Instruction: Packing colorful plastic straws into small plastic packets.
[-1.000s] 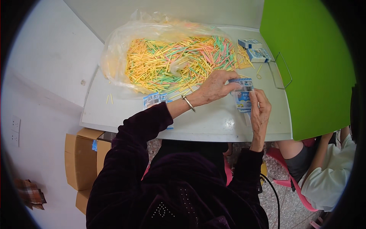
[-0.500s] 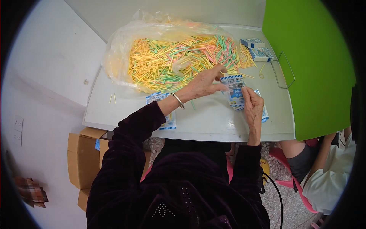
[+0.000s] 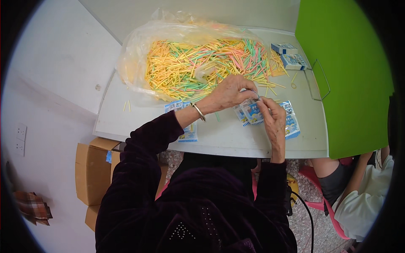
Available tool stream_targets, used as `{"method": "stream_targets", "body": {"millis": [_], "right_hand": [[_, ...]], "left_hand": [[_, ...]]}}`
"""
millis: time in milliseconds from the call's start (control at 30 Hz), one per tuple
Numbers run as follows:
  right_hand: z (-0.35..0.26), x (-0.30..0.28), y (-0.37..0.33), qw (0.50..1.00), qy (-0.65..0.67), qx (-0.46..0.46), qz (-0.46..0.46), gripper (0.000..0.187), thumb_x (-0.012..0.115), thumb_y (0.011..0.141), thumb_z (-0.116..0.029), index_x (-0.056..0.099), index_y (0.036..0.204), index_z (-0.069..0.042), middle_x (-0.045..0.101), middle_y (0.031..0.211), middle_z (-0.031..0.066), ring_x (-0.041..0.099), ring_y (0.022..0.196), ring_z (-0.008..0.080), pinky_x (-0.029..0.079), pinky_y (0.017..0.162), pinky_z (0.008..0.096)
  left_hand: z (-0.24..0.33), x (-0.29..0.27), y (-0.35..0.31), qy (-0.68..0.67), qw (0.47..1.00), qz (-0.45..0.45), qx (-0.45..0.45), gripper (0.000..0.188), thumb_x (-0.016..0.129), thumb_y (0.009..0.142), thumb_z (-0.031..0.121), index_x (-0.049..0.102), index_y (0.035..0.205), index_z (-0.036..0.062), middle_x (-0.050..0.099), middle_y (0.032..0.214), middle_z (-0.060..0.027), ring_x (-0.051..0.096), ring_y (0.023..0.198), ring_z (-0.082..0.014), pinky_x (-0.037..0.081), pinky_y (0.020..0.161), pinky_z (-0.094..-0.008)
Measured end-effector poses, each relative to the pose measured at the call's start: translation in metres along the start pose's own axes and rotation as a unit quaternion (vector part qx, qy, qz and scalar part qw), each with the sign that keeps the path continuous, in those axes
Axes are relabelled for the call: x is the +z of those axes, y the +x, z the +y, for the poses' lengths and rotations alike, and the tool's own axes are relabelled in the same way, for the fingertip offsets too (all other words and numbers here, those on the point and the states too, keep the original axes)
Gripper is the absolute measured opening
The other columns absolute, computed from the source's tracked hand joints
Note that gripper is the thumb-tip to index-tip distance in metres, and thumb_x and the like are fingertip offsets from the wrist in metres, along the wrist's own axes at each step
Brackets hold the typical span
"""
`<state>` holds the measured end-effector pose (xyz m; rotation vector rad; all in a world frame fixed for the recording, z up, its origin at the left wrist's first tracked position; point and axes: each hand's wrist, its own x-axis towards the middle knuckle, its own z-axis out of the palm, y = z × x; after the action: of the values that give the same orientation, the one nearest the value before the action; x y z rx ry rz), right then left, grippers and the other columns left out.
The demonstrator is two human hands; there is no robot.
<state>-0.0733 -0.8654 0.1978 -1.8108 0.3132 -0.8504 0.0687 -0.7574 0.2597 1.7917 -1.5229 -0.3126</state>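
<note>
In front of the stick pile, my left hand (image 3: 233, 91) and my right hand (image 3: 274, 116) meet at the top edge of a small blue-and-white plastic packet (image 3: 255, 114). Both hands are closed, fingertips pinching that edge from either side. Part of another similar packet shows just left of it; whether it is held or lies on the table I cannot tell. More packets (image 3: 292, 122) lie beside my right hand, and others (image 3: 188, 134) lie partly under my left forearm. Beyond my hands, thin pastel sticks (image 3: 181, 69) fill a large clear plastic bag (image 3: 131, 69) lying opened out.
Small blue-and-white boxes (image 3: 294, 62) stand at the table's far right, near a bent wire frame (image 3: 317, 80) and a green panel (image 3: 346, 76). An open cardboard box (image 3: 90, 177) is below the white table (image 3: 139, 122). Another person (image 3: 367, 198) sits at right.
The packet has turned, its patterned face now showing lower down. My left fingers have closed on its top edge beside my right fingers. The whole view has shifted slightly.
</note>
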Motion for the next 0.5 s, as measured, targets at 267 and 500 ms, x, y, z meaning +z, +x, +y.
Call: {"method": "stream_targets", "body": {"millis": [267,500], "right_hand": [[-0.005,0.005,-0.003,0.99,0.059,0.111,-0.057,0.017,0.061,0.083,-0.012,0.062,0.091,0.003,0.06,0.071,0.0003,0.05,0.066,0.0058,0.04,0.06,0.0202],[-0.009,0.012,-0.003,0.988,0.055,0.126,-0.063,0.016,0.062,0.082,-0.013,0.063,0.085,0.003,0.059,0.065,0.0018,0.047,0.061,0.0056,0.039,0.055,0.0213]], "left_hand": [[-0.012,-0.001,-0.013,-0.01,0.999,0.007,-0.042,0.016,0.063,0.079,0.017,0.066,0.086,0.0032,0.064,0.078,-0.0103,0.059,0.074,-0.0221,0.045,0.068,-0.0312],[-0.019,-0.001,-0.02,0.06,0.998,0.025,-0.018,0.016,0.063,0.079,0.018,0.067,0.088,0.0056,0.063,0.08,-0.0093,0.057,0.077,-0.024,0.044,0.07,-0.0325]]}}
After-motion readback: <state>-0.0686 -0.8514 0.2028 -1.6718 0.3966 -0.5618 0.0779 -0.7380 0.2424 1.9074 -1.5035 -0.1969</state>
